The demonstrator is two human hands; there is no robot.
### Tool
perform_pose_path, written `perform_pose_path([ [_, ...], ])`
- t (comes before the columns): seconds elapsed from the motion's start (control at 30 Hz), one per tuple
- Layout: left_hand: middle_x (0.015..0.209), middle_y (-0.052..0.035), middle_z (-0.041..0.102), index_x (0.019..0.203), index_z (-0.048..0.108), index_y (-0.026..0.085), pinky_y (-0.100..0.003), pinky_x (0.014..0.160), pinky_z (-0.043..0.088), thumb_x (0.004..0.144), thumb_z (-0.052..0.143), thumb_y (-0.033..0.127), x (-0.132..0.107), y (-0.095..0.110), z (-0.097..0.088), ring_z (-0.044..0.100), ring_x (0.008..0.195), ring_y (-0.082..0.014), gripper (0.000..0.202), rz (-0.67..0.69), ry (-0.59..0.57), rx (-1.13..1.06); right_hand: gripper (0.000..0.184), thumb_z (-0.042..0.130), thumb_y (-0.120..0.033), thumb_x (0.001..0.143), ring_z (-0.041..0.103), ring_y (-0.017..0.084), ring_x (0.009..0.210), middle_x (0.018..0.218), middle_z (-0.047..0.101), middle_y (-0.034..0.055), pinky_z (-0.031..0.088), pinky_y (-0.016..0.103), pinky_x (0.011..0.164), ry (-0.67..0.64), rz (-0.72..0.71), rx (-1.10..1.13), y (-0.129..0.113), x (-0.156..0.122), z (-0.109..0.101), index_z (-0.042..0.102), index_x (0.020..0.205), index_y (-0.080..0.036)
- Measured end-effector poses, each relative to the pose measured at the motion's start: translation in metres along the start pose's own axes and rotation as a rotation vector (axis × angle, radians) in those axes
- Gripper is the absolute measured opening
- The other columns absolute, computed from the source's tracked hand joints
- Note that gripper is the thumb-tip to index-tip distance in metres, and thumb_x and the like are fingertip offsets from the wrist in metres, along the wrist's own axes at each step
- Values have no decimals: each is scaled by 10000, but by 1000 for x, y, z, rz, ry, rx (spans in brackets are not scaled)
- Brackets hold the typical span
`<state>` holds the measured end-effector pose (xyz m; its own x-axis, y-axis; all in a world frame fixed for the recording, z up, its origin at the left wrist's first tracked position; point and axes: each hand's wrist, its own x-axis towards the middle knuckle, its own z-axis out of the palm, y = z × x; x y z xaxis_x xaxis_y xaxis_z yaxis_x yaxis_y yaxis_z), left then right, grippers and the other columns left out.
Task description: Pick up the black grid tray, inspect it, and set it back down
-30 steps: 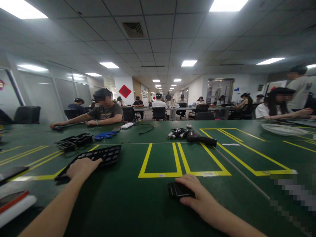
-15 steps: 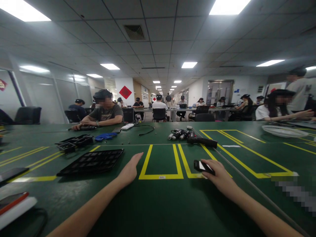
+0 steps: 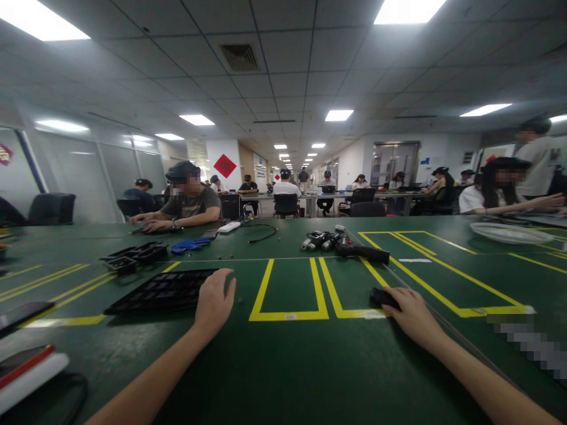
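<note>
My left hand [image 3: 214, 301] rests with fingers stretched out at the right end of a black compartment tray [image 3: 162, 291] lying flat on the green table [image 3: 283, 360]. My right hand [image 3: 411, 316] is closed over a small black device [image 3: 383, 296] set down on the yellow tape line of a marked box [image 3: 354, 283]. A second yellow taped rectangle [image 3: 290, 287] lies between my two hands.
A black handled tool [image 3: 363, 253] and several small black-and-silver parts [image 3: 321, 241] lie beyond the boxes. Smaller black trays [image 3: 133, 255] and a blue item [image 3: 190, 243] sit far left. A phone and white object [image 3: 26, 369] are at my near left. Other people work at the far side.
My left hand came back from the middle rectangle to the tray's right end. My right hand lowered the small black device onto the tape line.
</note>
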<state>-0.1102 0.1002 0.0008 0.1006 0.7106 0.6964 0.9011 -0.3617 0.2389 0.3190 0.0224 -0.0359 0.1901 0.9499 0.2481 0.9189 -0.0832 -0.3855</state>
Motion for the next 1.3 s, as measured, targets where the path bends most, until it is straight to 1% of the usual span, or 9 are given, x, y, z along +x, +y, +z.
perform_pose_path([
  [0.1,840,-86,615,878,557,157,-339,744,445,847,342,328,-8,-1,-15,583,802,-222,276,-59,-129,33,483,402,-312,796,338,310,1188,1236,500,135,261,445,1030,-11,6,5,-2,-1,-1,468,1214,-79],
  [0.23,812,-58,595,862,549,165,-284,631,426,840,346,346,-16,5,-24,578,729,-193,273,-145,-351,26,489,395,-316,799,323,317,1199,1249,490,135,267,454,1027,-18,21,-1,-4,-1,-2,459,1226,-88],
  [0.47,799,-40,584,825,517,185,-260,585,383,871,310,351,-6,15,-27,563,701,-172,269,-188,-385,97,489,389,-310,806,305,310,1206,1259,478,124,259,457,1033,-33,24,25,-5,-1,-1,440,1244,-97],
  [0.73,938,-85,615,965,535,169,-288,645,436,854,363,437,-10,9,-10,598,825,-204,337,-214,-594,73,493,388,-323,805,302,313,1201,1252,480,122,261,466,1025,-24,7,23,0,1,2,438,1245,-106],
  [0.9,920,-129,634,935,517,138,-321,665,441,848,402,317,0,14,-4,610,840,-241,230,-225,-606,155,486,389,-283,803,326,307,1173,1233,493,139,246,439,1039,-20,-1,-11,-5,-1,-1,448,1234,-67],
  [1.03,912,-171,636,991,488,107,-357,662,445,836,429,292,7,11,-4,620,822,-277,249,-275,-584,138,484,393,-296,803,325,309,1184,1235,499,131,258,444,1032,-17,-1,-14,-3,0,1,453,1232,-82],
  [1.1,915,-180,636,920,517,111,-376,700,440,819,448,244,6,8,-4,615,851,-290,181,-292,-574,106,482,389,-307,804,336,307,1182,1229,506,130,269,446,1027,-8,-10,-22,0,1,3,459,1229,-90],
  [1.2,871,-135,645,758,537,145,-359,745,433,771,503,196,4,7,-4,611,865,-266,63,-323,-538,-9,487,391,-319,803,346,306,1182,1231,505,132,275,443,1028,0,-13,-33,1,1,4,459,1227,-90],
  [1.3,742,-69,639,666,520,163,-312,654,459,740,553,256,6,7,-7,626,719,-218,123,-415,-461,-198,492,384,-313,807,333,307,1197,1248,493,135,269,444,1036,-19,4,-37,-3,-1,1,448,1237,-83],
])
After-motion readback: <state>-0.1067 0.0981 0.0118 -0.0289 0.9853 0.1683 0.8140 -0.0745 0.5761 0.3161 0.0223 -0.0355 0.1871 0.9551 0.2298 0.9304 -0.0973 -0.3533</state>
